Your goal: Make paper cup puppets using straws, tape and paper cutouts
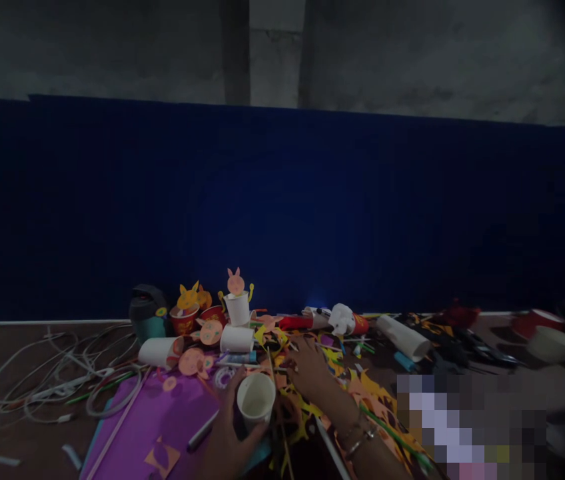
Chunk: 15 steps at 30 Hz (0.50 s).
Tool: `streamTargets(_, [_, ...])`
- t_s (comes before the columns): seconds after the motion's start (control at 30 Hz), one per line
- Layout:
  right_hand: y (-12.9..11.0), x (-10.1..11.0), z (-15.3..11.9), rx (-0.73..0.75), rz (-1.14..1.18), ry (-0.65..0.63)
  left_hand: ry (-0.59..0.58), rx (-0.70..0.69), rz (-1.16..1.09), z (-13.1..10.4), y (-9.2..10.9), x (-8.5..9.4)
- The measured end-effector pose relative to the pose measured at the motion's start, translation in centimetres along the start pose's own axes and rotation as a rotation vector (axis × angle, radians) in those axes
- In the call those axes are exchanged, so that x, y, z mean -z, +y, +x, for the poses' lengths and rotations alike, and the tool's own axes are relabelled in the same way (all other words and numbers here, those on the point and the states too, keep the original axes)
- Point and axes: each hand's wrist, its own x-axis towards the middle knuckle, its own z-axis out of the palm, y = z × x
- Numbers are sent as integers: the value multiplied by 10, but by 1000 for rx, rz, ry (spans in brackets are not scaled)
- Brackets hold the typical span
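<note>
In the head view, my left hand (230,427) is wrapped round a white paper cup (256,400), its open mouth facing up towards me. My right hand (307,370), with a bracelet at the wrist, reaches over a heap of cut paper scraps (307,407) in yellow and orange. Its fingers look apart and point down into the scraps; the tips are partly hidden. Left of the cup lie a roll of clear tape (223,378) and a dark-capped pen (202,432). A white cup (237,339) lies on its side beyond, near a pink paper animal head (195,362).
Purple paper (162,413) lies at the left, beside tangled white cables (82,373). A decorated white cup (237,309) stands at the back near a dark-and-teal container (148,317). At the right are a white paper tube (402,338), crumpled tissue (341,320) and bowls (555,343).
</note>
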Motion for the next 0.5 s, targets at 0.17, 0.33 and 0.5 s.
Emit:
streamTargets(0.17, [-4,0,-2,27,-32,-28,10,-65,51,-1,-4,0])
streamTargets(0.33, [-3,0,-3,45,-34,-23,115,-52,14,1,-3,-1])
streamTargets(0.5, [-4,0,-2,69,-37,-19,103,2,-82,7,0,0])
